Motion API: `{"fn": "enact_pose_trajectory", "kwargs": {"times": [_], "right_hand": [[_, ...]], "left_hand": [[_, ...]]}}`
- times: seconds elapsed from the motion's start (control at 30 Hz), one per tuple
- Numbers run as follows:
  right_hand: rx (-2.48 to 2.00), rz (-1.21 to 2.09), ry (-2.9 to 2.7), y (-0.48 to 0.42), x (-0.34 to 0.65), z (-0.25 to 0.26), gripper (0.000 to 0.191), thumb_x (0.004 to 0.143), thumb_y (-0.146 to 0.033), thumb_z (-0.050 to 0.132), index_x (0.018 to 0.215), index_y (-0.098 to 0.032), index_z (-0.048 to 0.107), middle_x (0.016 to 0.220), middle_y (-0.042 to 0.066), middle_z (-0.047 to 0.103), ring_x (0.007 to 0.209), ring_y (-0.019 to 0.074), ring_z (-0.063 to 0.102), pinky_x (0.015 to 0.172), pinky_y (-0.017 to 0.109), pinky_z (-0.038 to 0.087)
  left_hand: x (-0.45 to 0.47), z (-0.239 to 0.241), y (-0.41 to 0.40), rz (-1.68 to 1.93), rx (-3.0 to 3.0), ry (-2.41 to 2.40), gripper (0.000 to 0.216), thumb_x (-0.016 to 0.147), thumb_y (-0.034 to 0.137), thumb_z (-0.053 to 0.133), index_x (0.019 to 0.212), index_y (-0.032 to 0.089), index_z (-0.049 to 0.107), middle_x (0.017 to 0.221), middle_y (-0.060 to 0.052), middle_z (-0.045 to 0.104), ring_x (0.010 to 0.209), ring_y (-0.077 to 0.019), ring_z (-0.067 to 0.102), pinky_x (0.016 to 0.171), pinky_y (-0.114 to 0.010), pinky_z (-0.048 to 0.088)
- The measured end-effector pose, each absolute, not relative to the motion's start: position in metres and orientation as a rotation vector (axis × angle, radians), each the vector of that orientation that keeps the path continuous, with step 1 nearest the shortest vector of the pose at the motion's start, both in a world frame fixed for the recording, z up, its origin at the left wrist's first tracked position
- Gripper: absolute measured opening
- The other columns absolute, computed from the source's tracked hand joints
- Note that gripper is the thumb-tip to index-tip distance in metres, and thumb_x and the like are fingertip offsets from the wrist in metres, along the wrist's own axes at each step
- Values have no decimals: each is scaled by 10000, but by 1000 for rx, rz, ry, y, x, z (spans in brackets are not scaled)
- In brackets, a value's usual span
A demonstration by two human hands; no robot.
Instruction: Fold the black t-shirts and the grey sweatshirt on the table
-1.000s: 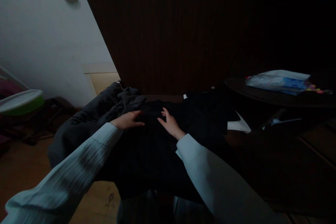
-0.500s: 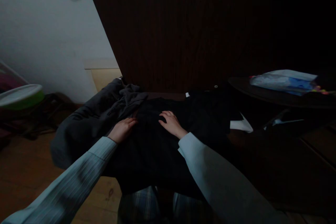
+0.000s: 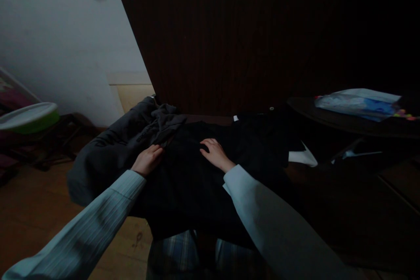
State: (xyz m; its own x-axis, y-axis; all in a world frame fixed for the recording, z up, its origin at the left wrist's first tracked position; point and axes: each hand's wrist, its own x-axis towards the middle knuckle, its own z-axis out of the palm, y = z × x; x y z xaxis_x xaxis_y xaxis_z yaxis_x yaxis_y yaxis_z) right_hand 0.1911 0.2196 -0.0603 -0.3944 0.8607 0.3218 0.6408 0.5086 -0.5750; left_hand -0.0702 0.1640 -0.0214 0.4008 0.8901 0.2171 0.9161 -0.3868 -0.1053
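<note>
A black garment [image 3: 190, 179] lies spread over my lap and a low dark surface. My left hand [image 3: 147, 160] rests on its left edge, fingers together and lying flat, right next to a grey garment [image 3: 121, 140] heaped to the left. My right hand [image 3: 214, 152] lies palm down on the middle of the black garment, fingers slightly curled and apart. Neither hand grips anything that I can make out. Both arms wear pale striped sleeves.
A dark wooden panel [image 3: 229, 39] stands behind the clothes. A white and green round lid or basin [image 3: 28, 117] sits at the far left. On the right, a dark round table [image 3: 354, 122] carries a blue and white plastic pack [image 3: 357, 103]. A white cloth [image 3: 302, 157] peeks out.
My left hand has slid back to the left, from the middle of the black garment to its left edge. My right hand has flattened and stayed almost in place.
</note>
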Motion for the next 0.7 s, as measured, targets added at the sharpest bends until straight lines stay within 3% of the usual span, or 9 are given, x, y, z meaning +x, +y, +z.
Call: {"fn": "enact_pose_trajectory", "kwargs": {"times": [0.27, 0.43, 0.7], "right_hand": [[-1118, 515, -2121, 217, 192, -59, 242, 797, -174, 498, 1015, -198, 599, 1038, 43, 612, 1001, 167, 507, 897, 335, 393], [-1050, 537, -2152, 215, 193, -56, 205, 804, -173, 494, 952, -205, 632, 935, 32, 637, 917, 152, 537, 859, 317, 403], [-1007, 531, -2227, 216, 193, -58, 211, 756, -166, 564, 946, -208, 646, 858, 24, 629, 837, 152, 520, 797, 309, 409]], "left_hand": [[-82, -31, 160, -494, -2470, -1686, 266, 809, 228, 314, 818, 213, 579, 903, -67, 582, 829, -186, 524, 707, -287, 446], [-90, -40, 166, -869, -2436, -1808, 192, 750, 250, 403, 770, 182, 581, 860, -68, 576, 845, -174, 547, 801, -297, 442], [-96, -38, 171, -1227, -2473, -1960, 113, 669, 275, 493, 675, 183, 559, 805, -52, 591, 800, -175, 560, 795, -318, 450]]}}
